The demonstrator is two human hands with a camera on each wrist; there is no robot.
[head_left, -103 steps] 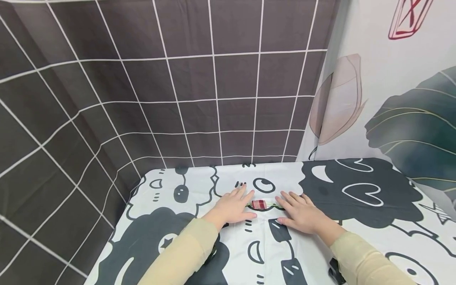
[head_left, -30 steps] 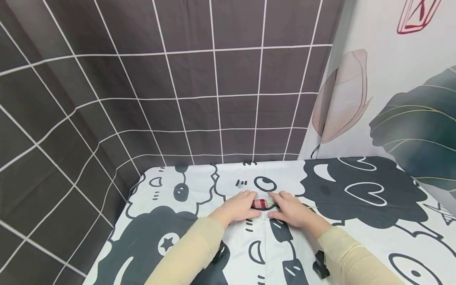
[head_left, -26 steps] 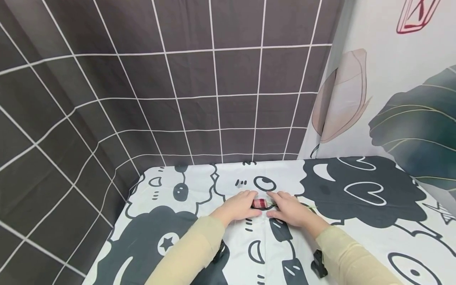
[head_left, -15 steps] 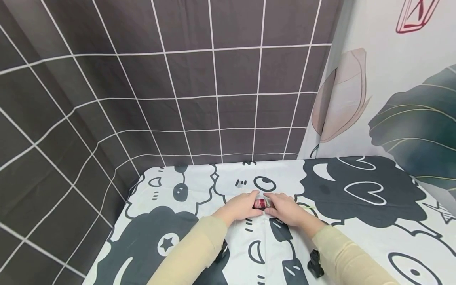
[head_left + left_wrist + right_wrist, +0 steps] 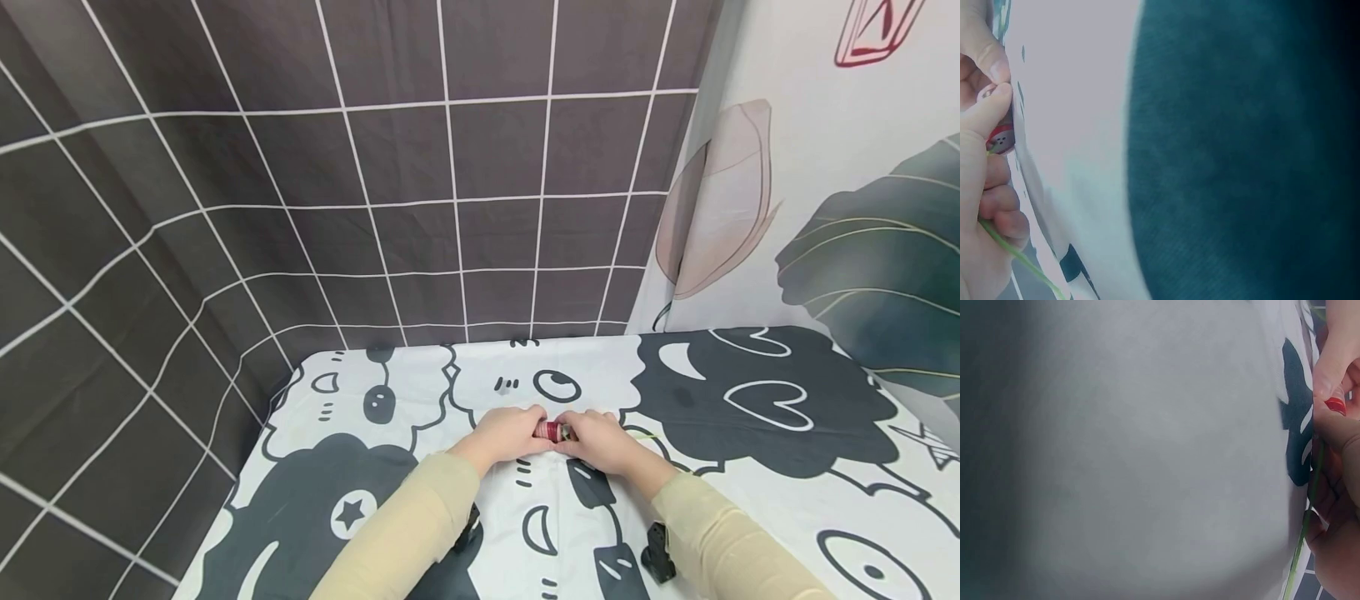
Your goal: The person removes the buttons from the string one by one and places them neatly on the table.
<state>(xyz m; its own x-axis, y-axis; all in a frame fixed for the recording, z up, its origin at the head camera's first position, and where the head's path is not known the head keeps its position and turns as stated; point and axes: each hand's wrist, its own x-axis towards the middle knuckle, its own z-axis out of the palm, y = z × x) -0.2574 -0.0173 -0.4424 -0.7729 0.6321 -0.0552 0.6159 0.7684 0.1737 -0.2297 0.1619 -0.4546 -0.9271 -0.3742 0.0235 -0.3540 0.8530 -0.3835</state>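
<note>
A small red-and-white striped cylinder (image 5: pixel 546 431) lies between my two hands, low over the printed cloth. My left hand (image 5: pixel 504 435) grips its left end between thumb and curled fingers. From the other side my right hand (image 5: pixel 597 442) pinches the right end, and the two thumbs meet in front. A thin green cord (image 5: pixel 1022 259) runs out below the left hand's curled fingers in the left wrist view. Past the right hand the cord (image 5: pixel 1300 550) trails out too. In the right wrist view only a red band of the cylinder (image 5: pixel 1335 404) shows; fingers hide the rest.
A black-and-white cartoon cloth (image 5: pixel 420 392) covers the table. Behind it hangs a dark grid-patterned curtain (image 5: pixel 405 242), with a white leaf-print curtain (image 5: pixel 810 167) to the right. A black wrist device (image 5: pixel 657 554) sits under the right sleeve.
First the hands lay spread flat on either side of the cylinder. They have since moved inward, the right one leftward, and the fingers now grip its two ends.
</note>
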